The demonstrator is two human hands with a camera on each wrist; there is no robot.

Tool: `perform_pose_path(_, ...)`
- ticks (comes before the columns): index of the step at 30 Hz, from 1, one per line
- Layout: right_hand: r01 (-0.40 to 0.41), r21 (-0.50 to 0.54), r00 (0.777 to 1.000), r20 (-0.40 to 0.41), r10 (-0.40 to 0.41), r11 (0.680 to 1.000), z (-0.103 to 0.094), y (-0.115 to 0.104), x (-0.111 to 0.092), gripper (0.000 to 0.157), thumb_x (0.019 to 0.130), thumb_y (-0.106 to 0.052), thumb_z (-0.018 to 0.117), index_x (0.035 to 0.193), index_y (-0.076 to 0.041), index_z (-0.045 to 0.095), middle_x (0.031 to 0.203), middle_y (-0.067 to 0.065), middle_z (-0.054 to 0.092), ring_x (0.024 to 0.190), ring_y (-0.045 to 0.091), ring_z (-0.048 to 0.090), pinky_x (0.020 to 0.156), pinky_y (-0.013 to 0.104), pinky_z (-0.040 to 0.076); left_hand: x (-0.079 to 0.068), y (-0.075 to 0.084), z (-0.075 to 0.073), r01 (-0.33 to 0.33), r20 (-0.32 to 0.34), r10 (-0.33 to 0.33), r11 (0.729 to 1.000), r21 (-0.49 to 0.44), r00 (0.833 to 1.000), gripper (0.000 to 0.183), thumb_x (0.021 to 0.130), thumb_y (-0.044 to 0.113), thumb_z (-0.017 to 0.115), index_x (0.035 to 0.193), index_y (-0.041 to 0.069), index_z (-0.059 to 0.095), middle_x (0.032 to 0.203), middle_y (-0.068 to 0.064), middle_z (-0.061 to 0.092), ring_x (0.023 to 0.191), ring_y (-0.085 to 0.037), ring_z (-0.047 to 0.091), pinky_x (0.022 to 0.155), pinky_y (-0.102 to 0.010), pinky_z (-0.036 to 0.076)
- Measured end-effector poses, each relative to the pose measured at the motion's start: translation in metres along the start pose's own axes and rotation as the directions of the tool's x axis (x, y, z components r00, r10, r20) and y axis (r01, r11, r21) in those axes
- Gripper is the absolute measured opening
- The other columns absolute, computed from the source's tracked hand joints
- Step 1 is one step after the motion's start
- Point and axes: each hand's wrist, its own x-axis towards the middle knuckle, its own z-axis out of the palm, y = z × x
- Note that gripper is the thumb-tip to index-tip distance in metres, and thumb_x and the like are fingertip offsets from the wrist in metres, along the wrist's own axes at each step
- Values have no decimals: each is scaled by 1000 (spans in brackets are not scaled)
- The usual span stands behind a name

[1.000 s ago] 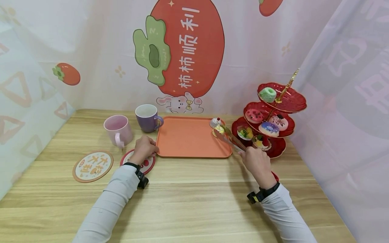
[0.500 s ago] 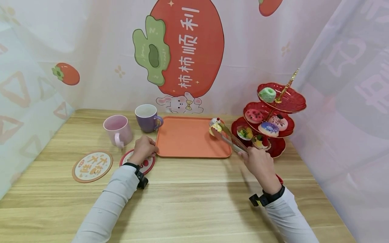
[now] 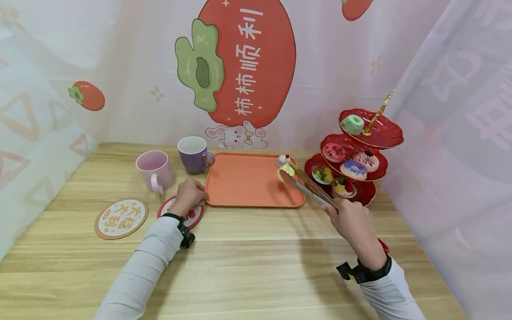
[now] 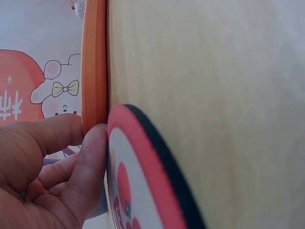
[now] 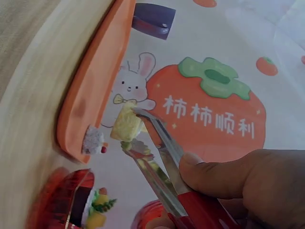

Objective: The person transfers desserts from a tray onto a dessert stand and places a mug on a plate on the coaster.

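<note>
At its near left corner, the orange tray (image 3: 244,184) is pinched between the thumb and finger of my left hand (image 3: 190,195); the left wrist view shows this pinch on the tray's rim (image 4: 94,71). My right hand (image 3: 354,222) grips red-handled metal tongs (image 5: 164,136). Between the tong tips is a small yellow cake (image 5: 126,122), seen in the head view over the tray's right side. In the right wrist view it appears raised off the tray. A white cake with a red cherry (image 3: 283,160) sits in the tray's far right corner.
Right of the tray stands a three-tier red stand (image 3: 384,133) with several toy desserts. A purple mug (image 3: 194,156) and a pink mug (image 3: 156,173) stand to the left. Nearer lie an orange-rimmed coaster (image 3: 122,218) and a red-rimmed coaster (image 3: 196,217), partly under my left wrist.
My right hand has shifted right and toward me, the tongs turning with it. The yellow cake moved slightly left, then back right. My left hand stayed on the tray corner.
</note>
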Motion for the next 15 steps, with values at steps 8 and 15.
perform_pose_path(8,-44,-9,998,36,44,999,-22,-1,-8,35,87,-27,66,103,3,65,55,7,52,50,29,50,47,46,43,1,0,0,-5,0,5,1000,3,1000,15,75,2,70,89,-5,67,61,-7,61,47,-14,59,44,-27,49)
perform_pose_path(15,-65,-12,998,13,65,998,-38,1,-16,38,86,-28,66,103,7,65,54,5,46,46,23,42,42,37,36,1,0,0,3,-2,-3,1000,6,1000,16,75,2,70,89,-5,67,62,-7,61,46,-13,58,43,-26,48)
